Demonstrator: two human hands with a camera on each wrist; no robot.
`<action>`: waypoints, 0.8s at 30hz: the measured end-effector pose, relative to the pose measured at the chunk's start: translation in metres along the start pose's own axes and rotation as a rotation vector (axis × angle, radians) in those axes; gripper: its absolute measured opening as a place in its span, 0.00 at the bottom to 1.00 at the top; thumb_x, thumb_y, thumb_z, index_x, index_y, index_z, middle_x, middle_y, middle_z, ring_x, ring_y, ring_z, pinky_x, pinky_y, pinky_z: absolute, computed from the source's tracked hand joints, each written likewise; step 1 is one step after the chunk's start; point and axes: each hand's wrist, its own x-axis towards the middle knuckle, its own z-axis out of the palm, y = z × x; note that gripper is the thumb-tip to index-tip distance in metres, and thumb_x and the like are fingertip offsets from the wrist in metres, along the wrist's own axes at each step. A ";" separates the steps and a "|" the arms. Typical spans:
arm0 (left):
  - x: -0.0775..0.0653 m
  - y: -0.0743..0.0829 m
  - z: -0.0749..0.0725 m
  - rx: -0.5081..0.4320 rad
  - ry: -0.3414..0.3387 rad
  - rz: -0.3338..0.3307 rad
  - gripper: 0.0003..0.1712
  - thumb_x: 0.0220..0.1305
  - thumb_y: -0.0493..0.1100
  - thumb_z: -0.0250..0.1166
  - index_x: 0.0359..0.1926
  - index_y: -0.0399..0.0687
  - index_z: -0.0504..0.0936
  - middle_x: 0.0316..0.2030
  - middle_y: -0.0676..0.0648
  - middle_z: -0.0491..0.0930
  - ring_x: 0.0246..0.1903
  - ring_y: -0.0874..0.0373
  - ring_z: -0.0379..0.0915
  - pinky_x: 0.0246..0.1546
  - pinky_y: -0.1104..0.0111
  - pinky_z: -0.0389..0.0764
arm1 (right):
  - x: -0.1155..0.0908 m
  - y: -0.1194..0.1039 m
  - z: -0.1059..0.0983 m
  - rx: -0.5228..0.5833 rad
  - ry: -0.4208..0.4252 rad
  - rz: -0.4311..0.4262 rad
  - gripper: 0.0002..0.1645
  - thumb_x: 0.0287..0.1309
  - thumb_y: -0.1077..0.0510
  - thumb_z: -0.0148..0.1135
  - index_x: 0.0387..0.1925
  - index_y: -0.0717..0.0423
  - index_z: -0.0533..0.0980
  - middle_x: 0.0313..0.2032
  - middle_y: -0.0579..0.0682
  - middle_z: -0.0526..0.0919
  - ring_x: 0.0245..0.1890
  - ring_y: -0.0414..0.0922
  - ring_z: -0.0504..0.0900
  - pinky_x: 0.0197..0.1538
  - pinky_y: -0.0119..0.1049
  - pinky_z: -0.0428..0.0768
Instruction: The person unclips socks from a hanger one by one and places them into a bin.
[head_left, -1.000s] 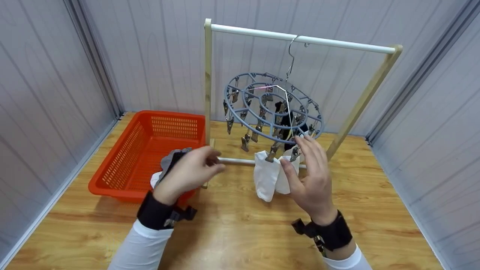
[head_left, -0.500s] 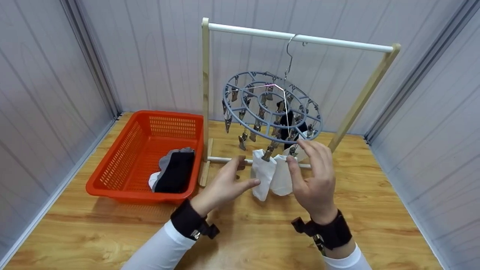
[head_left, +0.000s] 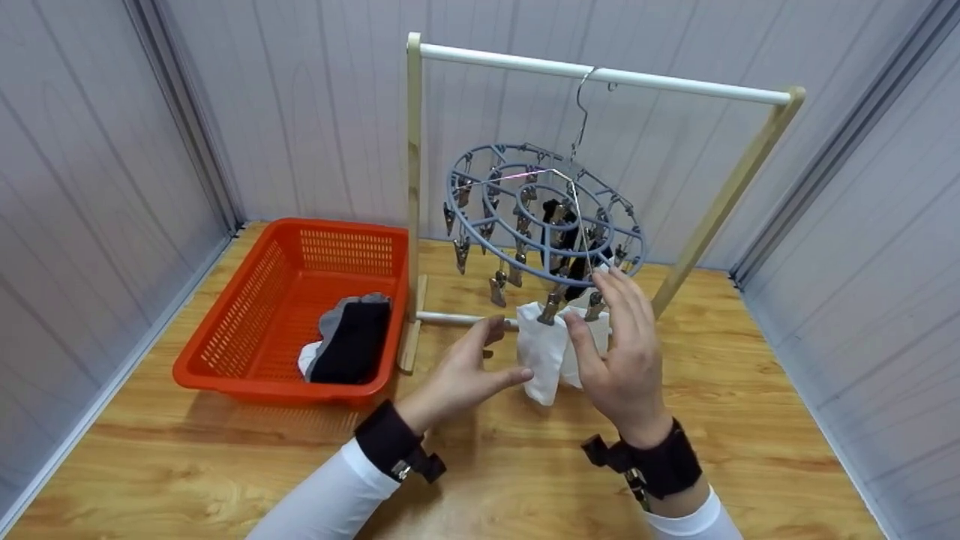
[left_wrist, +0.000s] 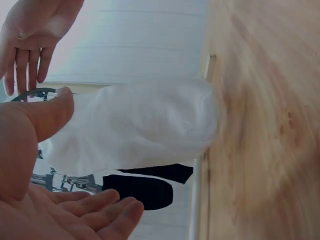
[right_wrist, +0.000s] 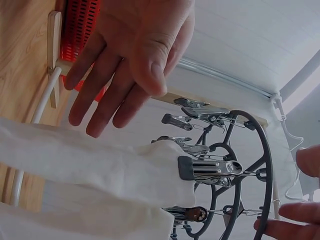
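Note:
My left hand (head_left: 469, 371) is held with fingers spread just left of a hanging white sock (head_left: 541, 356), its thumb tip overlapping the sock's edge. Nothing is between its fingers; the left wrist view has the white sock (left_wrist: 135, 125) beyond the thumb. Two metal clips carry white socks from the front of a round grey-blue clip hanger (head_left: 480, 238), and one clip (right_wrist: 212, 170) bites the sock's top. My right hand (head_left: 626, 360) has extended fingers at the hanger's rim; a fingertip touches the ring in the right wrist view. Its thumb lies near the second white sock (head_left: 574, 367).
An orange basket (head_left: 225, 300) at left holds a black sock (head_left: 351, 341) with grey and white pieces beneath. The hanger hooks over the white bar (head_left: 510, 60) of a wooden-sided rack. Dark socks (head_left: 577, 262) hang at the hanger's back. Pale panels surround the wooden table.
My left hand has moved right, from over the basket to beside the front white sock. The right hand has stayed near the rim while the hanger and socks swayed slightly.

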 end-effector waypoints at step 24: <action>0.004 0.000 0.002 -0.199 0.054 -0.027 0.43 0.63 0.37 0.83 0.74 0.32 0.74 0.62 0.34 0.84 0.57 0.43 0.85 0.58 0.53 0.87 | -0.001 -0.007 0.004 0.048 0.003 -0.096 0.28 0.81 0.51 0.64 0.67 0.70 0.80 0.67 0.65 0.83 0.72 0.67 0.76 0.81 0.54 0.66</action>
